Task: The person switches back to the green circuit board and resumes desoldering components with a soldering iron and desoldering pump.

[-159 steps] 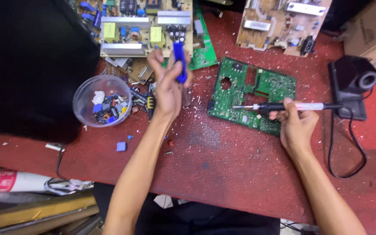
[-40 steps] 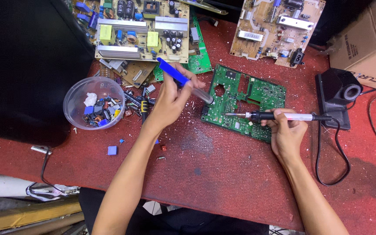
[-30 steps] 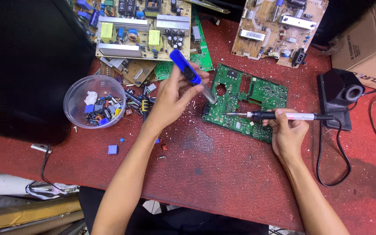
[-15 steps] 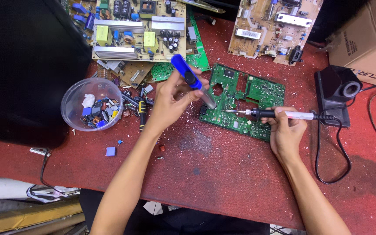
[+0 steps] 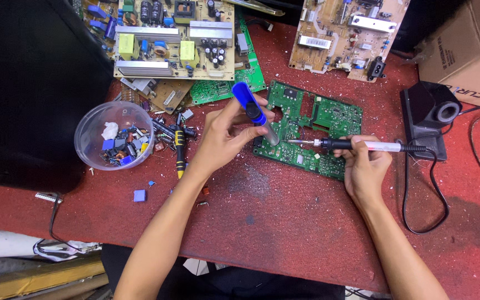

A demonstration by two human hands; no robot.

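Note:
A green circuit board (image 5: pixel 329 114) lies flat on the red worktop (image 5: pixel 284 216). My left hand (image 5: pixel 223 136) grips a blue desoldering pump (image 5: pixel 251 108), tilted with its clear nozzle down on the board's left part. My right hand (image 5: pixel 365 166) holds a soldering iron (image 5: pixel 356 145) by its black and white handle. The iron lies nearly level and its metal tip points left, touching the board right next to the pump's nozzle.
A clear bowl (image 5: pixel 93 125) of small loose parts stands at the left, with a black and yellow tool (image 5: pixel 180 153) beside it. Several larger circuit boards (image 5: pixel 173 39) lie at the back. A black iron stand (image 5: pixel 429 114) and a cardboard box (image 5: pixel 468 50) are at the right.
My left hand has brought the blue pump down from the air and to the right, until its nozzle meets the board beside the iron's tip. My right hand has stayed nearly still.

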